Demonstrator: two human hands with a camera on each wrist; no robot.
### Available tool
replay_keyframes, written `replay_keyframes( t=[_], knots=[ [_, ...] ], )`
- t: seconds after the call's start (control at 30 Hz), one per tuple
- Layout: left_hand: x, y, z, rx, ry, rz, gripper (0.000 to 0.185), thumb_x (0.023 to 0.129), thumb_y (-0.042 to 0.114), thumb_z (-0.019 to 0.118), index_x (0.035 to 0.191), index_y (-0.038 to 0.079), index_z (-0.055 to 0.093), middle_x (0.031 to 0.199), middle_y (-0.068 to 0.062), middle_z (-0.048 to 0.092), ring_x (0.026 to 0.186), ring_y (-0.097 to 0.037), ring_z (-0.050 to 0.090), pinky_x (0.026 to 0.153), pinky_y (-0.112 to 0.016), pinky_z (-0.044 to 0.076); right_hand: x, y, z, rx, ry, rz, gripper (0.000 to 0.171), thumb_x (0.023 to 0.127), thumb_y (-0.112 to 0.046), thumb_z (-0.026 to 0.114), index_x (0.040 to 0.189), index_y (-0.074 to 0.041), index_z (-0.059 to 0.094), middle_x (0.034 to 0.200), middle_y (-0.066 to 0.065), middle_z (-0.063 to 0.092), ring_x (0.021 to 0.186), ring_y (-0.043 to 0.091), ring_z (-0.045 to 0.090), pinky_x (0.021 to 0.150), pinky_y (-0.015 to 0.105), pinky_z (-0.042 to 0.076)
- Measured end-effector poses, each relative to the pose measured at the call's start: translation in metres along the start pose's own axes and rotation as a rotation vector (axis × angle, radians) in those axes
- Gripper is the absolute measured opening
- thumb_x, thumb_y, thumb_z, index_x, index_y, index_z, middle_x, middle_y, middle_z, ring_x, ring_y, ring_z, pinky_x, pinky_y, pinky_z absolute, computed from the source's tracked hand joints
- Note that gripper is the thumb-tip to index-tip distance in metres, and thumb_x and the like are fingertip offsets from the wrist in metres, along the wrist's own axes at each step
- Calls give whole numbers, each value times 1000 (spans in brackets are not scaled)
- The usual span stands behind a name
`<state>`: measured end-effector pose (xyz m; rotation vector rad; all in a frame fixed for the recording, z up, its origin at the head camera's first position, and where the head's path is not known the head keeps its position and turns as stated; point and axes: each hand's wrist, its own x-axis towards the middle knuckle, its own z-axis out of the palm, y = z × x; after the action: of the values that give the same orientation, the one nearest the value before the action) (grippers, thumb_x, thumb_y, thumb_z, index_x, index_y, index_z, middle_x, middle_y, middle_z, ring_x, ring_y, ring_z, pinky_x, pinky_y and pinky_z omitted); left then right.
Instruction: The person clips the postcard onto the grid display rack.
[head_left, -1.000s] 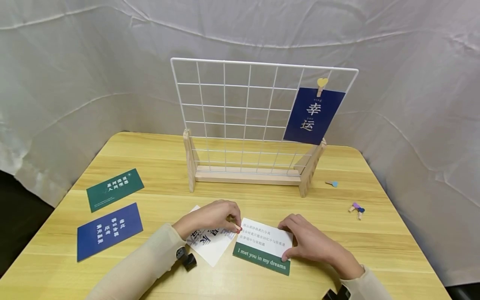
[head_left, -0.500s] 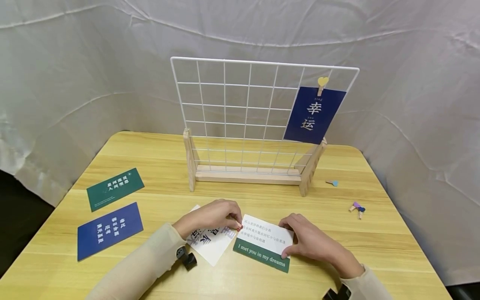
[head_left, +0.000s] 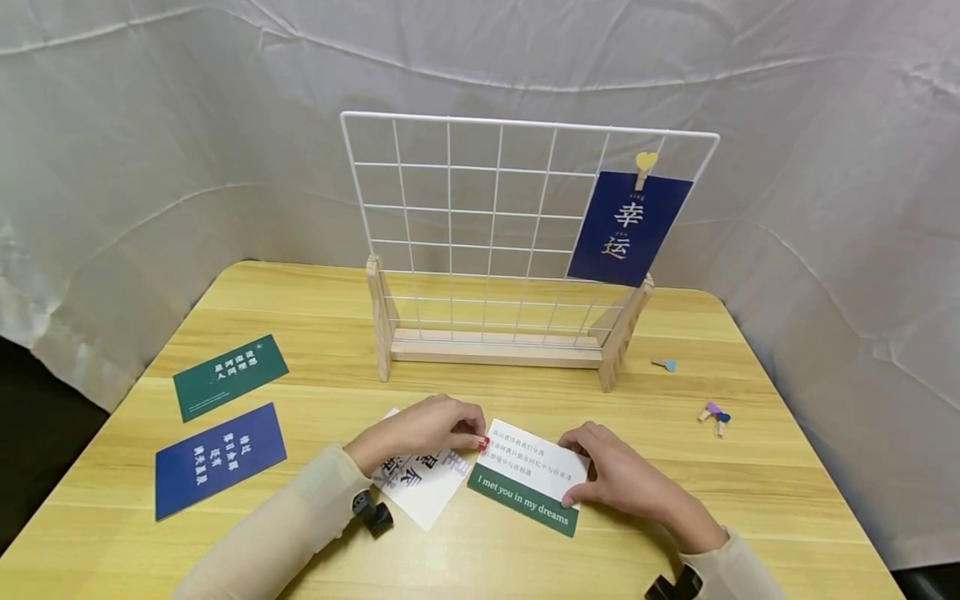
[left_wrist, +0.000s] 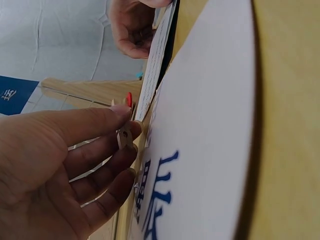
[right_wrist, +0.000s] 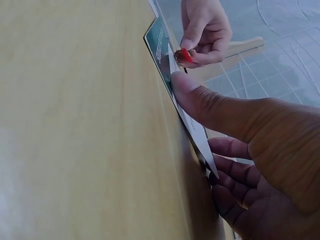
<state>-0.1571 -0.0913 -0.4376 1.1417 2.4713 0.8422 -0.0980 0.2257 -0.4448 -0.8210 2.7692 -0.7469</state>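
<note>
My left hand (head_left: pixel 435 429) pinches a small wooden clothespin (left_wrist: pixel 124 136) with a red top between thumb and fingertips. The clothespin is at the upper left corner of a white-and-green card (head_left: pixel 525 475) lettered "I met you in my dreams"; whether its jaws are on the card is unclear. My right hand (head_left: pixel 618 477) holds this card by its right side, thumb (right_wrist: pixel 187 85) on the printed face and fingers at the far edge. Partly under my left hand lies a white card (head_left: pixel 423 498) with dark characters.
Behind the hands stands a white wire grid rack (head_left: pixel 495 348) on a wooden base. A blue card (head_left: pixel 626 258) hangs there from a yellow heart clothespin (head_left: pixel 643 167). A green card (head_left: pixel 217 387) and blue card (head_left: pixel 202 467) lie left; several clothespins lie right, including a blue one (head_left: pixel 667 365).
The white-and-green card has shifted slightly away from me, its left end most. My left hand has moved a little right with the clothespin, turning it at the card's corner.
</note>
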Motion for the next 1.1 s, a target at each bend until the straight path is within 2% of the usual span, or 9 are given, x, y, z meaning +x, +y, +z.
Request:
replay_keyframes(
  t=[0.17,0.4,0.57,0.67,0.8,1.0,1.1],
  knots=[
    [0,0,-1,-5,18,-1,6,95,27,66,94,22,66,83,17,62,72,-2,56,70,-22,49,0,0,0,4,13,-13,71,66,-57,81,118,-15,59,105,-9,53,93,10,48,84,32,45],
    [0,0,-2,-32,52,-20,20,94,24,67,112,18,64,101,8,70,94,-3,63,84,-23,51,0,-1,-1,5,-7,7,71,66,-56,82,120,-15,58,105,-9,52,93,10,47,84,32,45],
    [-1,0,-3,-12,44,5,25,94,24,66,118,17,66,103,10,68,87,-1,60,79,-23,50,0,0,0,10,-21,9,72,67,-58,80,121,-16,58,106,-10,51,93,9,46,85,32,44],
    [-2,1,-4,7,52,18,25,96,22,64,121,19,68,110,9,69,92,-2,61,82,-25,50,-1,1,1,14,-26,10,71,68,-58,80,121,-17,58,107,-11,51,94,9,46,86,32,45],
    [-3,2,-4,12,68,21,23,97,20,62,118,18,69,112,9,69,96,-3,61,84,-25,50,-1,0,1,14,-31,12,71,68,-58,80,122,-17,58,108,-11,51,94,9,46,86,32,45],
    [-2,3,-5,-6,84,19,13,95,25,65,106,20,71,98,15,67,82,0,59,75,-23,50,0,0,0,29,-31,19,71,68,-57,80,122,-17,58,108,-11,51,94,9,47,86,32,45],
    [-1,4,-6,-3,92,22,9,95,26,66,101,22,71,94,17,66,80,0,58,75,-23,49,0,0,0,36,-28,25,70,68,-56,80,122,-17,58,108,-11,51,93,9,48,85,31,45]
  ],
)
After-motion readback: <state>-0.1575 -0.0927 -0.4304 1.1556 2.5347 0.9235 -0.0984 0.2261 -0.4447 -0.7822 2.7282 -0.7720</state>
